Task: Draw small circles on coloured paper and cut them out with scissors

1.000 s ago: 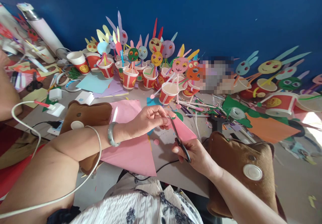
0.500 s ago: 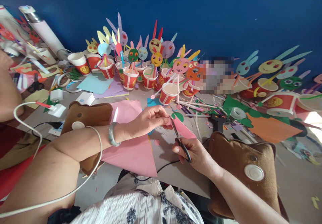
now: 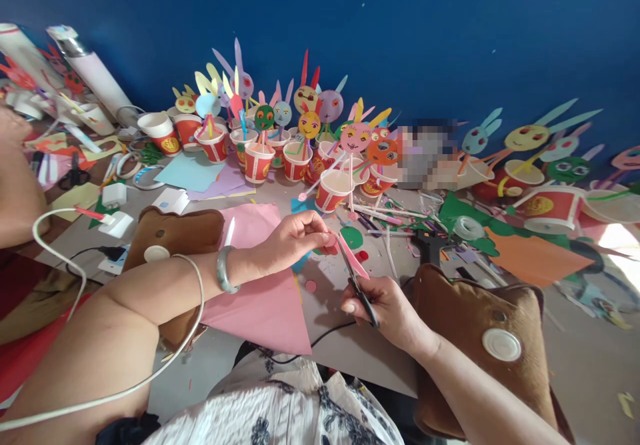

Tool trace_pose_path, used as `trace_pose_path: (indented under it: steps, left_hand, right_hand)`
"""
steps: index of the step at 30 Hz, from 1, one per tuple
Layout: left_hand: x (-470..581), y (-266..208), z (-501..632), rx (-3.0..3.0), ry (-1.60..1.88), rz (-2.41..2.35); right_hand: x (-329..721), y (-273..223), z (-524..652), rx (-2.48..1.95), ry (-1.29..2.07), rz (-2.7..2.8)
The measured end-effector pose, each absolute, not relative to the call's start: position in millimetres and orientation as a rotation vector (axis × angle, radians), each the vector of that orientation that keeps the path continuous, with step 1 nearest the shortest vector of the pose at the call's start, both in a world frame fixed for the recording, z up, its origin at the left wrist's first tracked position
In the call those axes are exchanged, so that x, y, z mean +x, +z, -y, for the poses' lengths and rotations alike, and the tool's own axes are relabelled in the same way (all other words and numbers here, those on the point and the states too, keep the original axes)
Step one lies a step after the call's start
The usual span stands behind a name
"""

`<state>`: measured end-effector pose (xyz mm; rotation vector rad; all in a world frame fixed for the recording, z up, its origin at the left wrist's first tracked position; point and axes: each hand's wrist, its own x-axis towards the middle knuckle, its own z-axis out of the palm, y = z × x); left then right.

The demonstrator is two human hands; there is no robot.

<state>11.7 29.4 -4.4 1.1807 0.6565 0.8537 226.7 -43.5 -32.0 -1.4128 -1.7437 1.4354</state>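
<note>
My left hand [image 3: 300, 235] is closed, thumb and fingertips pinching a small piece of pink paper [image 3: 361, 268] at its far end. My right hand [image 3: 395, 311] grips the dark handles of a pair of scissors [image 3: 367, 301]. The scissor blades point up and left, towards the left fingertips, and lie along the pink paper. Under my left forearm spreads a large pink sheet [image 3: 270, 311]. On the table just below the hands is a small pink paper disc [image 3: 311, 285], while a green paper circle [image 3: 351, 237] lies beyond the blades.
Paper cups [image 3: 333, 191] with paper rabbit faces on stems line the blue wall. Brown plush cushions [image 3: 475, 345] flank my hands on the table. A white cable [image 3: 203, 291] crosses my left arm. Orange paper [image 3: 537, 255] and scraps lie right. Another person's arm [image 3: 20, 191] is at left.
The pink paper at the blades shows a narrower strip now, and more of the green circle and a red disc is visible behind it. Both hands stay nearly in place; the view shifted slightly.
</note>
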Motion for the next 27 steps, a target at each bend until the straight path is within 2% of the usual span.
trace_pose_path:
  steps: [5, 7, 19, 21, 24, 27]
  left_hand:
    - [14.0, -8.0, -30.2, 1.155, 0.811, -0.716]
    - [14.8, -9.5, -29.4, 1.169, 0.768, -0.709]
    - [15.3, -11.2, -27.6, 1.133, 0.689, -0.681]
    - [15.5, -11.3, -27.9, 1.127, 0.703, -0.679]
    - [15.4, -11.2, -28.0, 1.122, 0.721, -0.682]
    - [15.1, -10.4, -27.5, 1.114, 0.707, -0.666]
  right_hand:
    - [233.1, -30.6, 47.0, -1.465, 0.766, 1.607]
    - [235.0, -32.7, 46.4, -1.49, 0.615, 1.531]
    - [248.6, -33.7, 39.4, -1.469, 0.611, 1.313]
    - [252.6, -34.9, 37.5, -1.376, 0.721, 1.288]
    - [251.3, -34.5, 37.3, -1.286, 0.88, 1.37]
    - [244.3, -31.4, 39.2, -1.366, 0.831, 1.51]
